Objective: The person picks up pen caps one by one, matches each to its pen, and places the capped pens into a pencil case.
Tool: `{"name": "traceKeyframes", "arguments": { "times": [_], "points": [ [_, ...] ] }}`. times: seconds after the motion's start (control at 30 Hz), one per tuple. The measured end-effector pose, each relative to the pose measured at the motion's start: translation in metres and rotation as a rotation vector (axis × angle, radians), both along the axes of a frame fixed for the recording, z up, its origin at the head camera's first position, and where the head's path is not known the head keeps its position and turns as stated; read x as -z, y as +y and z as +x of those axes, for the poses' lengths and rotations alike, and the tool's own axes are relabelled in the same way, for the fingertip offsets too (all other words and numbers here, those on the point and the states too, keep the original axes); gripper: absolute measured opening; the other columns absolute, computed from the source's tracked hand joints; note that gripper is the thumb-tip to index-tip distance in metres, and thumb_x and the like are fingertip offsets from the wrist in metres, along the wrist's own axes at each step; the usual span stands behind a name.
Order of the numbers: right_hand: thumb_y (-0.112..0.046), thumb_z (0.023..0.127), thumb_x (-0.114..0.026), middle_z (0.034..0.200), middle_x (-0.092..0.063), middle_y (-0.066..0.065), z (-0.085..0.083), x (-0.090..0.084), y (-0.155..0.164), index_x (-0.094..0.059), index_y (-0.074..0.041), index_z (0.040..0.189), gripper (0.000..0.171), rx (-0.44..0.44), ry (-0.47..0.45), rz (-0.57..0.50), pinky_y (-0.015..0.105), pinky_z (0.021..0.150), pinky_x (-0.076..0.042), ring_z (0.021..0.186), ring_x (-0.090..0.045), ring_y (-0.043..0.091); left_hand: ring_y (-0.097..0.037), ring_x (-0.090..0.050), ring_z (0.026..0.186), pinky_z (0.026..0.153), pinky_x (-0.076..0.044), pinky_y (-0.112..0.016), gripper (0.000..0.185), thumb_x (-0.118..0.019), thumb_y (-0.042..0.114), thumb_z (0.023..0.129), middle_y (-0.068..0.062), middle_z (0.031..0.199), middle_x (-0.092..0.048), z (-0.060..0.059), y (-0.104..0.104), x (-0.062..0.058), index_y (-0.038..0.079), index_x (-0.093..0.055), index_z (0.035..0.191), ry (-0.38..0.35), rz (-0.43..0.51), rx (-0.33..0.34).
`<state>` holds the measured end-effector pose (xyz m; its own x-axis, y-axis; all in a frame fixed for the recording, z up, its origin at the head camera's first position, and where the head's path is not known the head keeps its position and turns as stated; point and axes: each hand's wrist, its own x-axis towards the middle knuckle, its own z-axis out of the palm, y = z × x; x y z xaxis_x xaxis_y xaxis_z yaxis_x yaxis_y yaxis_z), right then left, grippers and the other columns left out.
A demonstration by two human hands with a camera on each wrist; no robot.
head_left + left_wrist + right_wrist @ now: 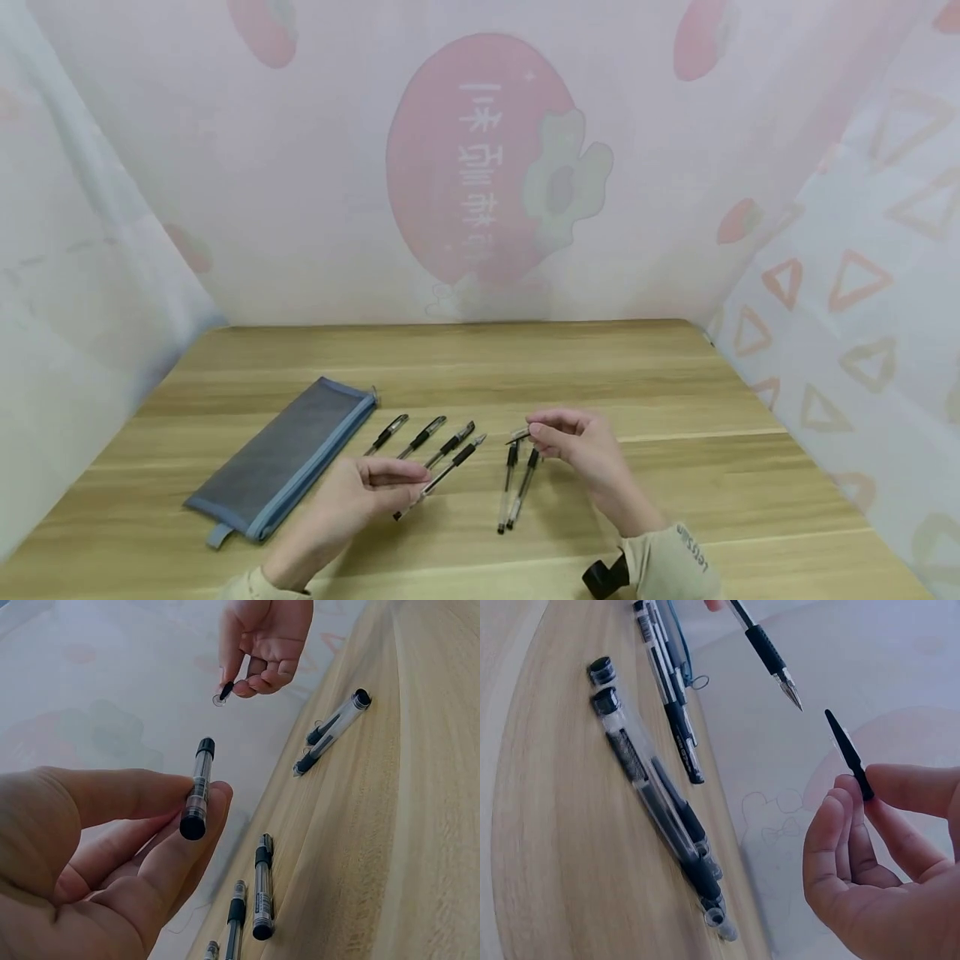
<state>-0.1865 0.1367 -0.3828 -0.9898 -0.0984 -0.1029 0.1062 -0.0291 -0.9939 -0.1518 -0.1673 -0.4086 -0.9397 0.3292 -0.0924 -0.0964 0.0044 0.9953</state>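
Note:
My left hand (363,500) pinches a clear-barrelled pen (450,468) with a black grip, its bare tip angled up and to the right. In the right wrist view the metal point of this pen (765,649) shows uncovered. Between thumb and fingers my right hand (581,446) holds a pen cap (847,754) with a black clip, apart from the pen tip. Two uncapped pens (506,492) lie on the table below the right hand. Several capped pens (423,435) lie side by side beyond the left hand, partly hidden by it.
A grey pencil pouch (277,454) with blue zipped edging lies on the left of the wooden table (637,367). Pale printed curtains (315,167) stand behind and at both sides. A black wrist device (606,577) sits at the right sleeve.

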Motion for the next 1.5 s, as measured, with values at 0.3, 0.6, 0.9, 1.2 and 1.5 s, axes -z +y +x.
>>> {"name": "traceKeyframes", "arguments": {
  "times": [0.3, 0.6, 0.9, 1.2, 1.5],
  "points": [
    [-0.002, 0.086, -0.075, 0.094, -0.066, 0.015, 0.0, 0.002, -0.003, -0.07, 0.004, 0.107, 0.022, -0.014, 0.007, -0.012, 0.03, 0.075, -0.056, 0.08, -0.062, 0.021, -0.028, -0.068, 0.096, 0.078, -0.057, -0.03, 0.036, -0.079, 0.009, 0.084, -0.016, 0.111, -0.07, 0.001, 0.003, -0.003, -0.008, -0.068, 0.113, 0.022, -0.034, 0.048],
    [-0.003, 0.086, -0.075, 0.096, -0.068, 0.017, -0.002, 0.012, -0.006, -0.072, 0.001, 0.104, 0.019, -0.034, 0.018, 0.066, 0.042, 0.081, -0.055, 0.084, -0.064, 0.027, -0.029, -0.068, 0.096, 0.077, -0.057, -0.029, 0.034, -0.078, 0.007, 0.084, -0.017, 0.109, -0.07, 0.004, 0.005, -0.002, -0.008, -0.068, 0.113, 0.03, -0.037, 0.078],
    [-0.001, 0.086, -0.073, 0.095, -0.069, 0.015, 0.0, 0.014, -0.012, -0.071, 0.005, 0.106, 0.021, -0.073, 0.044, 0.068, 0.039, 0.078, -0.056, 0.082, -0.066, 0.027, -0.026, -0.068, 0.097, 0.077, -0.057, -0.028, 0.031, -0.078, 0.007, 0.084, -0.018, 0.11, -0.069, 0.004, 0.007, -0.002, -0.007, -0.07, 0.111, 0.054, -0.055, 0.087],
    [-0.006, 0.087, -0.074, 0.095, -0.068, 0.018, 0.002, 0.016, -0.011, -0.071, 0.003, 0.105, 0.021, -0.15, 0.045, 0.108, 0.037, 0.076, -0.055, 0.082, -0.066, 0.031, -0.027, -0.068, 0.098, 0.079, -0.056, -0.03, 0.033, -0.078, 0.006, 0.084, -0.019, 0.11, -0.069, 0.004, 0.008, -0.001, -0.009, -0.068, 0.112, 0.042, -0.037, 0.044],
    [-0.005, 0.087, -0.074, 0.095, -0.068, 0.02, 0.003, 0.016, -0.009, -0.067, 0.01, 0.108, 0.027, -0.204, 0.062, 0.108, 0.035, 0.075, -0.056, 0.082, -0.065, 0.027, -0.027, -0.068, 0.098, 0.079, -0.057, -0.031, 0.027, -0.073, -0.002, 0.086, -0.022, 0.109, -0.068, 0.005, 0.01, 0.0, -0.011, -0.067, 0.111, 0.133, -0.055, 0.011]
  ]
}}
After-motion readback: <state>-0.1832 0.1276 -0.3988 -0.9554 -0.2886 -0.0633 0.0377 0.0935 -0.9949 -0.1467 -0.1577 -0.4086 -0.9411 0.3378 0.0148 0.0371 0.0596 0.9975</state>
